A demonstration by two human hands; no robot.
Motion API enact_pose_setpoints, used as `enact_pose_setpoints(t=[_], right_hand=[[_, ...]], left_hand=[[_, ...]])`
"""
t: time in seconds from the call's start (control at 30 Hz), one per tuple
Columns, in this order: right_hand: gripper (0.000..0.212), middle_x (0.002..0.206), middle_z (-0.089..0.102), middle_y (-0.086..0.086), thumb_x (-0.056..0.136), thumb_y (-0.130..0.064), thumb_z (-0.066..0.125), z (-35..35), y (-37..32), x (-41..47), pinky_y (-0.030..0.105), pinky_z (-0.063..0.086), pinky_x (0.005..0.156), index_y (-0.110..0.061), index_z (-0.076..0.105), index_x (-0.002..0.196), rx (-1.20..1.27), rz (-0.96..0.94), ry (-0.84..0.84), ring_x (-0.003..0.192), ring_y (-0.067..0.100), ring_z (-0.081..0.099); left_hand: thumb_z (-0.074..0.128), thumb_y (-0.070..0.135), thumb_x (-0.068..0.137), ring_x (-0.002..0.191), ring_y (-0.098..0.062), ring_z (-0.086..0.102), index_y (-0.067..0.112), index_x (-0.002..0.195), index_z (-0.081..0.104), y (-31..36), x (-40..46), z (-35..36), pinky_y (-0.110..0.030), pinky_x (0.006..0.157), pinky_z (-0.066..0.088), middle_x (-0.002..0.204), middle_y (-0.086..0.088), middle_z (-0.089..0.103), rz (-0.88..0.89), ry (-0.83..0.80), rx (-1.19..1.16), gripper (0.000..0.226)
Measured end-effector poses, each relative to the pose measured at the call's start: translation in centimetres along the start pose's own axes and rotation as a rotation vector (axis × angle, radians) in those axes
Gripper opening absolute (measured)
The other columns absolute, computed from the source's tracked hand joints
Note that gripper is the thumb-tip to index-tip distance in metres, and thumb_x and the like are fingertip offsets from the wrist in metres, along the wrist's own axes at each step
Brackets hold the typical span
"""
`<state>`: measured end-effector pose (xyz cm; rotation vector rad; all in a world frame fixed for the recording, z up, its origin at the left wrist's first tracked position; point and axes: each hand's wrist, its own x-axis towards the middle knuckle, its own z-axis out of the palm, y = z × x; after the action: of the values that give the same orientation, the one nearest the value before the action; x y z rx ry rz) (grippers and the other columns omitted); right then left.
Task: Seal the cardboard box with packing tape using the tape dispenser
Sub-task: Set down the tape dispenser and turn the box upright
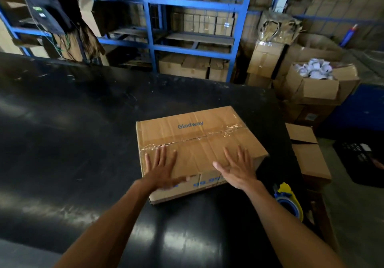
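Blue steel shelving [149, 28] spans the background, its bays stacked with closed brown cartons. In front of it a glossy black table [72, 132] fills most of the view.

On the table, right of centre, lies the cardboard box [197, 143], flaps closed, printed "Glodway" in blue on the top panel. A strip of clear packing tape [193, 137] runs along the centre seam from the left edge to the right edge, wrinkled near both ends.

To the right of the table, cartons stand in a pile on the floor. The uppermost, an open carton [320, 89], holds a heap of crumpled pale material; what it is cannot be told. A smaller carton [309, 155] sits just beside the table's right edge, its top flap partly raised; its contents are not visible.

Both hands lie on the near half of the box top. The left hand [161, 169] rests flat with fingers straight and spread, fingertips just short of the tape, gripping nothing. The right hand [239, 167] likewise rests flat, fingers spread and released, near the box's right edge.

The tape dispenser [288, 201], blue and yellow with a roll mounted, lies at the table's right edge, apart from both hands and near the right forearm.
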<state>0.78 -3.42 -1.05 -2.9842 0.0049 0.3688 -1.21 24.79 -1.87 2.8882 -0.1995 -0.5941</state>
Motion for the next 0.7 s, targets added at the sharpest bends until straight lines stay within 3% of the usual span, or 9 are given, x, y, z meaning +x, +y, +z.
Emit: enact_pose_setpoints(t=[0.17,0.33,0.43,0.5,0.6,0.7], right_hand=[[0.090,0.162,-0.008,0.013,0.077,-0.086,-0.003,1.1,-1.7,-2.1,0.053,-0.005,0.117,-0.039,-0.005,0.153,0.030,0.089,0.072,0.147,0.034,-0.010],[0.087,0.158,0.014,0.015,0.080,-0.082,0.002,2.2,-4.2,-3.9,0.054,0.010,0.113,-0.036,0.011,0.153,0.008,0.223,0.174,0.140,0.039,0.015],[0.083,0.154,0.019,0.014,0.083,-0.079,0.005,2.3,-4.8,-4.3,0.057,0.009,0.112,-0.036,0.013,0.152,-0.008,0.259,0.201,0.135,0.037,0.022],[0.080,0.156,0.015,0.013,0.084,-0.078,0.007,2.4,-4.9,-4.1,0.060,0.002,0.113,-0.036,0.010,0.152,0.014,0.276,0.193,0.138,0.037,0.018],[0.080,0.161,-0.001,0.014,0.084,-0.079,0.004,2.9,-4.8,-3.8,0.060,-0.012,0.113,-0.039,0.001,0.153,0.099,0.285,0.168,0.146,0.040,-0.005],[0.081,0.161,-0.014,0.015,0.082,-0.081,0.001,3.3,-4.7,-3.6,0.059,-0.016,0.112,-0.041,-0.006,0.152,0.114,0.284,0.149,0.144,0.040,-0.021]], left_hand=[[0.027,0.097,0.071,0.146,-0.036,-0.030,0.038,0.151,-0.027,-3.5,2.7,-0.2,-0.065,0.115,-0.016,0.154,-0.011,-0.038,0.143,0.073,0.144,0.113],[0.037,0.093,0.074,0.145,-0.034,-0.031,0.042,0.150,-0.027,-5.5,5.5,-3.2,-0.057,0.114,-0.020,0.159,-0.009,-0.033,0.295,-0.008,0.243,0.111],[0.036,0.092,0.075,0.145,-0.034,-0.032,0.042,0.150,-0.026,-5.7,6.8,-4.8,-0.059,0.115,-0.020,0.160,-0.005,-0.032,0.333,-0.030,0.328,0.110],[0.036,0.090,0.077,0.146,-0.034,-0.030,0.043,0.151,-0.025,-5.6,7.2,-5.3,-0.059,0.115,-0.017,0.160,-0.003,-0.031,0.340,-0.033,0.339,0.107],[0.034,0.089,0.079,0.147,-0.034,-0.026,0.044,0.150,-0.025,-5.9,7.4,-4.8,-0.060,0.116,-0.012,0.161,-0.002,-0.031,0.352,-0.017,0.316,0.103],[0.029,0.089,0.080,0.148,-0.033,-0.026,0.046,0.149,-0.026,-6.3,7.4,-3.8,-0.059,0.115,-0.015,0.160,0.000,-0.033,0.347,0.032,0.295,0.098]])
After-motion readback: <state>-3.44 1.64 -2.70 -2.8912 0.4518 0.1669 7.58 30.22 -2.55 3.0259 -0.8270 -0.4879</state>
